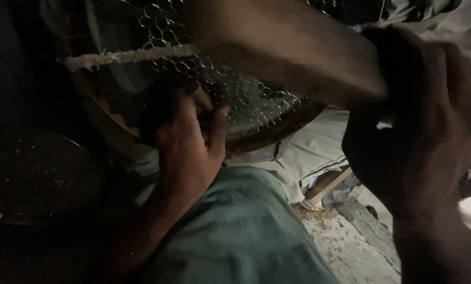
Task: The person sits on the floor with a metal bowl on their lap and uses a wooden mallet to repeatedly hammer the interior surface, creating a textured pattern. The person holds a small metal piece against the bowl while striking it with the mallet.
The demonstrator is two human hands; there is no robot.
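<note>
Wire mesh stretches across a round frame held up at centre. Far left lies a dark round pan. The left hand pinches the mesh's lower edge; the right hand, blurred, clasps a wooden piece.
</note>
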